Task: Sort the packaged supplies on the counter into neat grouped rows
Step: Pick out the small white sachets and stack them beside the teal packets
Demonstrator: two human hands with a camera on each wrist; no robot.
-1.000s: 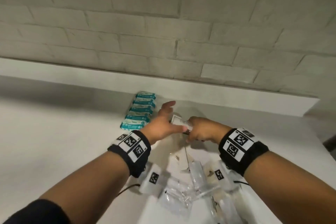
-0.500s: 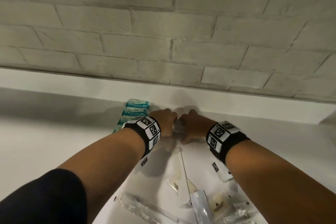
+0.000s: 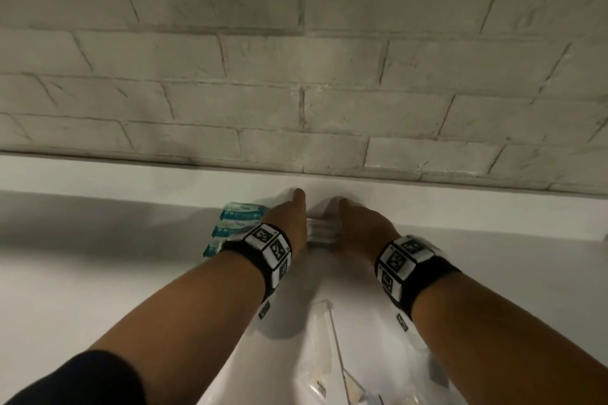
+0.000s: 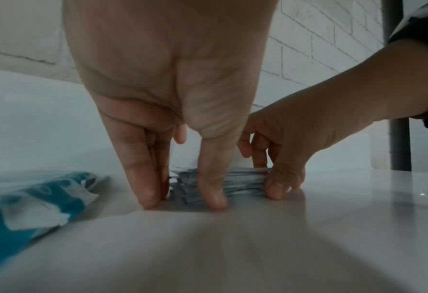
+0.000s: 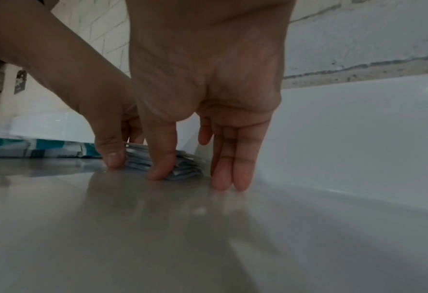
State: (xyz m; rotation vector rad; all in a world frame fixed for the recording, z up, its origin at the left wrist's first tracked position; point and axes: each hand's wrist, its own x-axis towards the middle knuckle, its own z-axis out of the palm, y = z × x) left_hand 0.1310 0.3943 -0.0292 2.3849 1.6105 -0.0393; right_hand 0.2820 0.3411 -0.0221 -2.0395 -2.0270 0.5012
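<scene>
Centre frame, at the surface's [image 3: 98, 273] back edge against the low white ledge [image 3: 131, 174]: a stack of small white packets [image 3: 324, 232]. Left hand [image 3: 288, 223] and right hand [image 3: 365, 227] flank it, straight fingers [image 4: 142, 178] pressing its sides, fingertips on the surface. Teal packets [image 3: 233, 223] lie just left, partly hidden by the left wrist. Clear packages [image 3: 329, 355], cut off at the bottom, are indistinct.

White counter [image 3: 82, 289] with packets [image 3: 324, 230]
</scene>
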